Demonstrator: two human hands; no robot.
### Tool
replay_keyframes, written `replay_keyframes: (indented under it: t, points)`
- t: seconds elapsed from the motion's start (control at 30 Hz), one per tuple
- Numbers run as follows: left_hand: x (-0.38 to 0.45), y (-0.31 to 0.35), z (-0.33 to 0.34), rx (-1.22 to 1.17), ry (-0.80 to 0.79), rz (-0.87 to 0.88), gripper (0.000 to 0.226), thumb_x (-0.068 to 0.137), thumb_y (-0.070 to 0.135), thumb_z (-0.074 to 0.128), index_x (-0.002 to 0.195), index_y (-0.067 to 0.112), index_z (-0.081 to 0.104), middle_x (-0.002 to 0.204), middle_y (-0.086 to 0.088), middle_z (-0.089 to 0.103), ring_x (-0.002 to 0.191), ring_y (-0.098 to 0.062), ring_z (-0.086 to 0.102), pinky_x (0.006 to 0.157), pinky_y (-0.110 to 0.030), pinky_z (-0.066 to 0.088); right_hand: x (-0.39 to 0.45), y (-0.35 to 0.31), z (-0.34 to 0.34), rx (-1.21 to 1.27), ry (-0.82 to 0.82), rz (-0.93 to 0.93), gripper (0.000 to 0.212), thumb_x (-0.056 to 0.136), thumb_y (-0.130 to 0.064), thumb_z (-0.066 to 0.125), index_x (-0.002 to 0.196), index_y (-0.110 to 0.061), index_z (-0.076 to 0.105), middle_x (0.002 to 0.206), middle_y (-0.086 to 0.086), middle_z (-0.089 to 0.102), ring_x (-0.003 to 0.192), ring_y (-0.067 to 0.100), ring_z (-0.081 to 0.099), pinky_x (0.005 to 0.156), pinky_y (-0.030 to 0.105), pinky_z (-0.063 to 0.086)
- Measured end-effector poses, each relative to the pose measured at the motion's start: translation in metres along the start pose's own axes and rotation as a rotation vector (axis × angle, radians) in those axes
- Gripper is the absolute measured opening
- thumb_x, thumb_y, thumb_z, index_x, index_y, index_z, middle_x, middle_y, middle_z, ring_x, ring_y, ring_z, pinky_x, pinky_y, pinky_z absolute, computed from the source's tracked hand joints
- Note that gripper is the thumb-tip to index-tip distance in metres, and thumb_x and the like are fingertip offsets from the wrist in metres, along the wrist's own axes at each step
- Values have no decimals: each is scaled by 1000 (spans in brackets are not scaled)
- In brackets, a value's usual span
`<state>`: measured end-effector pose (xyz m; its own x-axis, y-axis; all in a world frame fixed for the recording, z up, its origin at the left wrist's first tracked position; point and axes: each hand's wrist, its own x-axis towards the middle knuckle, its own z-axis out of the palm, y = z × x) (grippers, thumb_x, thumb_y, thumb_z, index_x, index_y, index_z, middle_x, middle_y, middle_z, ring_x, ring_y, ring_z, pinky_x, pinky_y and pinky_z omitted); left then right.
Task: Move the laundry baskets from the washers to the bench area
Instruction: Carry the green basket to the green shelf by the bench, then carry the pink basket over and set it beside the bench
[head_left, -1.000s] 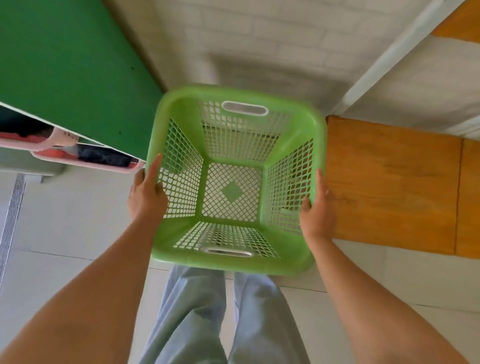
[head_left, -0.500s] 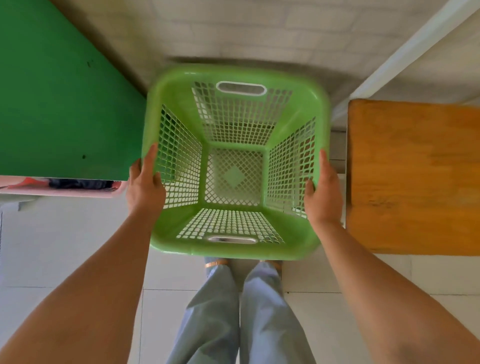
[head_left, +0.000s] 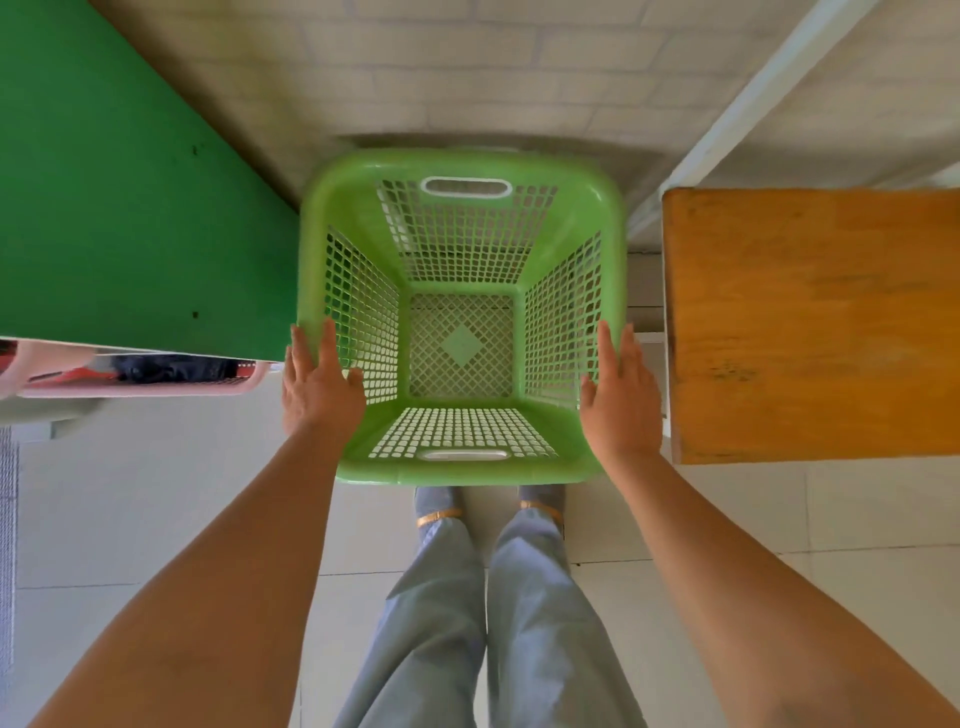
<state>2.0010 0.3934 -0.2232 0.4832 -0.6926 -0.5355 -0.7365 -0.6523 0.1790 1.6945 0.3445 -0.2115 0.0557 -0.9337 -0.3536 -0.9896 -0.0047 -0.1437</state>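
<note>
Basket (head_left: 462, 332) looks empty, light and stiff, so with your left hand (head_left: 319, 387) and right hand (head_left: 621, 400) flat-fingered on its sides, grip the rim or handle slots.

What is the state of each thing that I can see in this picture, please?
Green basket: upright, empty, on the floor between the two benches.
Left hand: open, fingers flat against the basket's left rim.
Right hand: open, flat against the right rim.
Pink basket: under the green bench, holding dark clothes.
Wooden bench: bare on top.
</note>
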Motion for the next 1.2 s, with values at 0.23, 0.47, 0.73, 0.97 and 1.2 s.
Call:
replay_keyframes:
  t: [0.23,0.47,0.73,0.97,1.2]
  points:
    - [-65,32,-51,101,-51,140,66,98,37,40,152,17,9,161,-10,12,147,-33,14,119,-48,17,-76,12,-61,10,-43,58,62,101,-30,37,155,-17,9,161,14,12,148,30,14,117,43,23]
    - [-156,85,-87,220,-41,381,57,98,34,42,146,8,27,154,-15,29,141,-33,27,116,-46,21,-170,68,-126,70,-39,185,58,102,-35,32,154,-18,13,160,13,17,147,31,16,118,42,19]
    - [-248,180,-74,416,-63,678,52,98,31,43,142,4,38,145,-21,41,131,-39,38,111,-45,28,-269,188,-160,126,-49,376,56,103,-37,27,154,-18,14,161,9,16,147,28,17,118,43,22]
    - [-351,298,1,434,-170,869,49,99,28,41,142,7,37,143,-19,44,128,-40,42,103,-47,37,-357,326,-170,205,1,550,54,103,-39,27,153,-17,20,158,10,25,144,27,26,116,41,27]
    - [-463,418,82,522,-226,1082,49,100,34,36,145,14,34,148,-13,40,133,-35,39,108,-44,34,-429,436,-169,320,63,750,54,103,-41,28,151,-16,25,156,9,32,142,26,32,114,36,29]
